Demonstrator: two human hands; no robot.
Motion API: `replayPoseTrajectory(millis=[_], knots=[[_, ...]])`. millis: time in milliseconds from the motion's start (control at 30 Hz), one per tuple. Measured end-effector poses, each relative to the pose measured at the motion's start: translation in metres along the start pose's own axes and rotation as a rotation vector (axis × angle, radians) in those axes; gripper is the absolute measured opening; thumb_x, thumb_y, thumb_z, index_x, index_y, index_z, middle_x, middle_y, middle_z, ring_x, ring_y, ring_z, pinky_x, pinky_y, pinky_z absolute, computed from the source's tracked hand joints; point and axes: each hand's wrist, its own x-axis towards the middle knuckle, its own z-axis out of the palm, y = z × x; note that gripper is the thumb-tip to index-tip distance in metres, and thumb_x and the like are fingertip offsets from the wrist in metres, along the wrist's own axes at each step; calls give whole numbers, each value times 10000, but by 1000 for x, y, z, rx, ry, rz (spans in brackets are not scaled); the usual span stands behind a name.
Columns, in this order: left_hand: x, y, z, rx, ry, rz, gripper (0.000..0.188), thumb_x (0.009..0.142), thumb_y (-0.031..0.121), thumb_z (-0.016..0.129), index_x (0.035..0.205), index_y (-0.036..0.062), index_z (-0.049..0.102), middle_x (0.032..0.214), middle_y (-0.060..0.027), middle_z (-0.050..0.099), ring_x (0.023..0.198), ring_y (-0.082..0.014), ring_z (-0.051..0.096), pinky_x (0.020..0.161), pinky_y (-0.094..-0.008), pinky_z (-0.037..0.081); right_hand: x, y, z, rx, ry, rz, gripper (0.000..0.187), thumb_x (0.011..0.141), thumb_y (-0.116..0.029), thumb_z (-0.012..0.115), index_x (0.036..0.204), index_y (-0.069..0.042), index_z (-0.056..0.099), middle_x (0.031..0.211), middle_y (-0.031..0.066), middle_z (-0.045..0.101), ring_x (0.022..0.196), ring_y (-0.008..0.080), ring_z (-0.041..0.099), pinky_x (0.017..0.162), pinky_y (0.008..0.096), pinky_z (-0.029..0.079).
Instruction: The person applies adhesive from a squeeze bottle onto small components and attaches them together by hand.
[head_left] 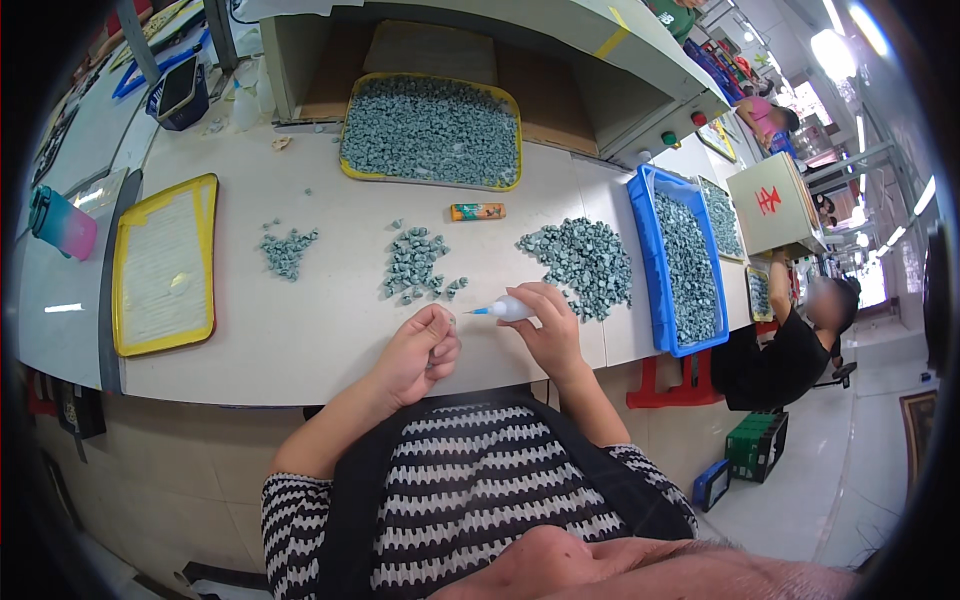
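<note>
Fingers of my left hand [418, 352] are curled in tight, pinched around a small grey-green part [447, 318] at the thumb and forefinger, though it is mostly hidden and I can't make out its shape; my right hand [545, 325] is wrapped around a small white squeeze bottle [508, 309], its blue nozzle aimed leftward at the pinched part and stopping just short of it. Both hands sit at the near edge of the white worktable [300, 330]. Just beyond them lie three loose heaps of the same grey-green parts: a big one [582, 262] touching the right hand's far side, a middle one [415, 265] above the left hand, and a small one [287, 250] further left. Near the middle heap lies an orange tube [477, 211]. A yellow-rimmed tray [430, 132] full of parts stands further back, a blue bin [686, 262] of them to the right, and an empty-looking yellow tray [165, 264] to the left
</note>
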Motion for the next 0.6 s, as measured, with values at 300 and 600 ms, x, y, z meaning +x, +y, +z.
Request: replayPoseTrajectory(millis=[300, 600], knots=[[0, 0, -2, -39, -17, 2, 230, 940, 293, 448, 816, 100, 459, 612, 14, 362, 522, -69, 283, 421, -188, 226, 11, -13, -15, -251, 97, -183, 394, 544, -26, 724, 922, -107, 651, 833, 5, 601, 806, 196, 574, 748, 320, 383], [-1, 1, 1, -14, -17, -8, 253, 940, 307, 437, 815, 88, 458, 602, 10, 359, 511, -73, 273, 412, -190, 217, 15, -19, -20, -355, 100, -254, 370, 595, -46, 641, 951, -145, 670, 872, -34, 593, 817, 150, 561, 739, 301, 353]])
